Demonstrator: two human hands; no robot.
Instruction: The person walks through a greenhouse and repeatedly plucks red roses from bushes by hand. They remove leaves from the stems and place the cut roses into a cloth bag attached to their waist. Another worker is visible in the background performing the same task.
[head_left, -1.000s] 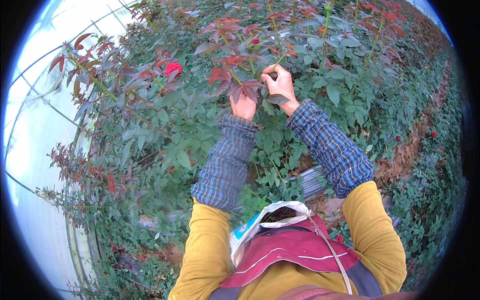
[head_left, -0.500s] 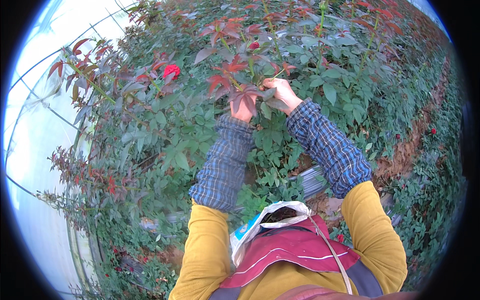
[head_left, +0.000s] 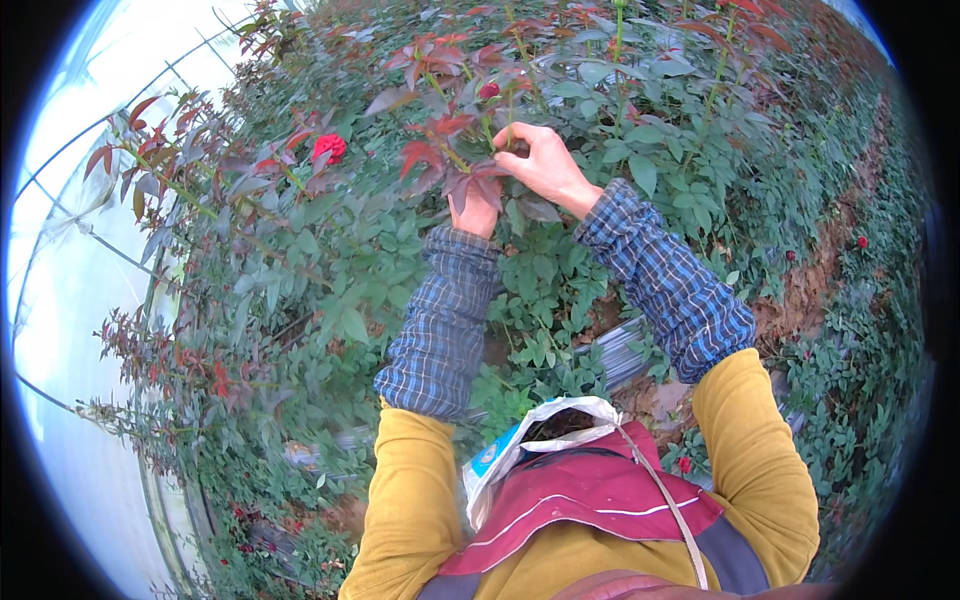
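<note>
My right hand (head_left: 540,160) is pinched on a thin green rose stem (head_left: 509,115) near the top of a bush. To its left, my left hand (head_left: 475,212) reaches up under dark red leaves (head_left: 470,185), which hide its fingers, so I cannot see what it holds. A small red bud (head_left: 489,91) sits just above the hands. An open red rose (head_left: 329,150) is off to the left. Both forearms wear blue checked sleeve covers.
Dense rose bushes (head_left: 650,170) fill the view. A greenhouse plastic wall with thin bars (head_left: 70,290) curves at the left. A white bag (head_left: 490,465) over a maroon apron (head_left: 580,495) is at my waist. Soil (head_left: 800,300) and plastic sheeting (head_left: 615,355) show below the plants.
My right hand dipped, then moved up and left along the plant to a stem. My left hand shifted slightly left. The plants sit a little higher and further left in view.
</note>
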